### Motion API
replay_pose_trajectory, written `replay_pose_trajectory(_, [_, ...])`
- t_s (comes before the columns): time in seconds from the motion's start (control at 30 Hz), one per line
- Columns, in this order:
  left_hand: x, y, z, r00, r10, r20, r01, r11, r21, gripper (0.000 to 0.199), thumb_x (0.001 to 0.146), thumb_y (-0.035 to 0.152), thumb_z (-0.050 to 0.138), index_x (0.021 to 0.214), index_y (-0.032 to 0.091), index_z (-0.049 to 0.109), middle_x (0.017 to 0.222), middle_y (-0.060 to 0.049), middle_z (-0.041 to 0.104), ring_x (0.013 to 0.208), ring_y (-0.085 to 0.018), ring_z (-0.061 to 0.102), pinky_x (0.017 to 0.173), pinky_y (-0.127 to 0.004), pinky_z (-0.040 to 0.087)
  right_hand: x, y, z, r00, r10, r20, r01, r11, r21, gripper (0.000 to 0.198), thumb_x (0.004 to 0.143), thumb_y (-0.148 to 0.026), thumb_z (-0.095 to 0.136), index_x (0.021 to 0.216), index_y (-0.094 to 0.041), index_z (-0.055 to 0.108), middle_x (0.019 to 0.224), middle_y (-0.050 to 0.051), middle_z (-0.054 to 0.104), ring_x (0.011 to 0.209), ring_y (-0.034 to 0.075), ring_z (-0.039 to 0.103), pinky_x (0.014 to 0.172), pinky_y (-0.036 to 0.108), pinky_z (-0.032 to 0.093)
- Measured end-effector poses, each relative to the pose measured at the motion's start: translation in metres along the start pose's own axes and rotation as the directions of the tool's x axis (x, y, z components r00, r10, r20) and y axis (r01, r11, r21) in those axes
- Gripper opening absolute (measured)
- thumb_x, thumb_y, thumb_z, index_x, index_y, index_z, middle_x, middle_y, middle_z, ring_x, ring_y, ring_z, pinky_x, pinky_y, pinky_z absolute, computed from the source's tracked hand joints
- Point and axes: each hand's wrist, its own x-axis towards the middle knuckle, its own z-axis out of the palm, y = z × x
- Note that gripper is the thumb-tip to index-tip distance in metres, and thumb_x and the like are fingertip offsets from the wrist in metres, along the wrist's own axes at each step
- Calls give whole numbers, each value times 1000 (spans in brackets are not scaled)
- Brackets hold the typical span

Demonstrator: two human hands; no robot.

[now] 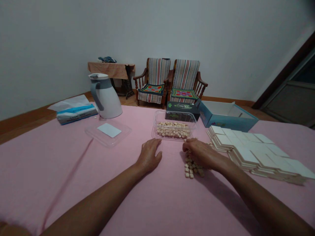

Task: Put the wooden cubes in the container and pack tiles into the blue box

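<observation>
White jug (105, 95), two striped chairs (169, 82)

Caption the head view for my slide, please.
Left hand flat on pink cloth; right hand over small blocks.

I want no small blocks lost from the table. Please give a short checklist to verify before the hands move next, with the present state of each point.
1. Right hand rests on the loose small wooden blocks: ok.
2. Left hand lies flat on the pink tablecloth, holding nothing: ok.
3. Clear plastic tray of blocks stands open, just beyond both hands: ok.
4. Stacks of white tiles lie apart from the loose blocks: ok.
5. Blocks hidden under the right hand: cannot tell.
</observation>
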Motion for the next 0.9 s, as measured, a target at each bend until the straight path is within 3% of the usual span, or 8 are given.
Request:
replay_pose_trajectory(0.27, [0,0,-1,1000,-4,-12,4,1000,-10,47,76,17,57,123,17,51,126,-12,57,119,-27,49,103,-47,37,8,-2,2,998,-46,31,48,997,-59,19,80,-6,45,85,-13,62,89,11,62,78,17,54,67,25,35])
replay_pose_trajectory(0.4, [0,0,-1,1000,-1,-4,1,1000,-7,46,77,17,56,123,15,51,127,-13,56,120,-27,49,103,-46,37,21,3,-20,988,-39,-148,46,998,47,18,75,-5,50,85,-14,61,86,7,61,73,14,52,64,23,35])
replay_pose_trajectory(0.47, [1,-1,-1,1000,0,-1,0,1000,-5,46,77,17,56,122,15,51,127,-13,56,119,-27,49,103,-47,37,30,4,-35,943,-23,-333,46,997,64,15,78,-8,50,85,-14,61,85,7,60,73,15,52,66,24,37])
replay_pose_trajectory(0.53, [0,-2,-1,1000,3,-2,-3,1000,-10,46,76,17,57,122,16,51,126,-13,57,119,-27,50,102,-47,38,38,4,-48,861,7,-509,44,995,89,16,80,-11,49,90,-14,61,88,8,60,75,16,53,69,25,39])
replay_pose_trajectory(0.63, [0,-3,0,1000,8,-9,-9,1000,-17,46,77,18,57,122,17,51,126,-13,57,119,-27,50,102,-47,38,39,6,-55,769,64,-636,20,992,124,19,81,-13,48,94,-14,62,90,8,62,77,16,55,71,26,41])
replay_pose_trajectory(0.7, [0,-3,0,1000,11,-12,-11,1000,-18,46,77,18,56,123,17,51,126,-13,57,119,-27,50,102,-47,38,33,11,-51,789,122,-602,-70,991,110,18,80,-14,48,89,-15,64,84,7,64,75,17,57,69,26,40])
replay_pose_trajectory(0.77, [0,-2,0,1000,9,-11,-9,1000,-15,46,77,18,56,123,17,51,126,-13,57,119,-27,50,103,-47,37,25,20,-43,856,210,-472,-199,977,74,19,79,-15,49,84,-16,67,80,7,67,73,18,59,67,27,40])
replay_pose_trajectory(0.9, [0,0,-1,1000,0,-7,0,1000,-6,46,77,17,56,122,17,51,126,-13,57,120,-27,49,103,-47,37,17,44,-23,919,331,-213,-350,935,-56,31,79,-9,44,94,-13,71,96,14,70,86,23,64,72,30,40])
